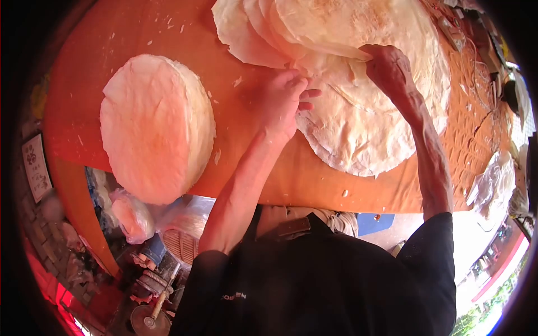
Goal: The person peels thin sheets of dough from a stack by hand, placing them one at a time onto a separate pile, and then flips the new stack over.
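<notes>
Thin, round pale flatbreads (358, 140) lie in a broad, overlapping pile on the orange-covered table. My right hand (386, 67) is closed in a pinch on the edge of a top flatbread (325, 47), which is lifted into a fold. At the pile's left side, my left hand (288, 101) has its thumb and forefinger brought together at the fanned flatbread edges (252, 39). Its other fingers are loosely curled over the pile, and the exact contact is partly hidden. Left of that hand stands a tall, neat stack of round flatbreads (148, 129), touched by neither hand.
The orange table cover (246, 151) carries small pale flakes and is wrinkled on the right. Clear plastic bags (496, 182) hang at the right edge. Below the table's left side are more plastic bags (131, 215) and a round disc with a handle (150, 320). A framed sign (37, 168) stands far left.
</notes>
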`<control>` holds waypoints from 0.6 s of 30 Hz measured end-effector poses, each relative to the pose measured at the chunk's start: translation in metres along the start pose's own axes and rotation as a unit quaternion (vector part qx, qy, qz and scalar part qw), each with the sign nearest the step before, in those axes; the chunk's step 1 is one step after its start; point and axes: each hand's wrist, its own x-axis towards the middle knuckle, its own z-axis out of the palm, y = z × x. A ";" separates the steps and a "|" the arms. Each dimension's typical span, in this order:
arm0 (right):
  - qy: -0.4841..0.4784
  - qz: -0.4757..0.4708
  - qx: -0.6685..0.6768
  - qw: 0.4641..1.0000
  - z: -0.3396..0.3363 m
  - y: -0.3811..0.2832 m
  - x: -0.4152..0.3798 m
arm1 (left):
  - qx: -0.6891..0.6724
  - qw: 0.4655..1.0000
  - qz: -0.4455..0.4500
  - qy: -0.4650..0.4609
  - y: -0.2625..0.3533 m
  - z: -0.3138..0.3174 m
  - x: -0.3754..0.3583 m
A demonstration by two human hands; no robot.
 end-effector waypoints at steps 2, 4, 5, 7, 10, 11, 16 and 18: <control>0.086 -0.012 -0.007 0.996 -0.013 0.003 0.005 | -0.022 1.000 -0.013 0.002 -0.002 -0.002 0.001; 0.175 -0.063 -0.055 0.981 -0.055 -0.001 0.014 | -0.056 0.998 -0.037 -0.007 -0.008 -0.001 0.009; 0.205 -0.079 -0.059 0.974 -0.060 -0.003 0.014 | -0.055 0.998 -0.038 -0.004 -0.009 0.002 0.010; 0.183 -0.073 -0.056 0.979 -0.053 -0.010 0.008 | -0.053 0.998 -0.035 0.001 -0.007 0.008 0.015; 0.054 -0.038 0.022 0.998 0.023 -0.005 -0.017 | 0.018 1.000 -0.006 -0.009 -0.014 0.004 0.022; 0.092 -0.050 0.034 0.994 0.032 -0.004 -0.022 | 0.015 0.999 0.033 -0.003 -0.018 0.005 0.021; 0.124 -0.064 0.037 0.990 0.027 -0.006 -0.024 | -0.051 0.995 0.006 -0.085 -0.011 0.010 0.021; 0.127 -0.084 0.050 0.987 0.031 -0.009 -0.029 | -0.079 0.989 -0.022 -0.123 -0.011 0.010 0.024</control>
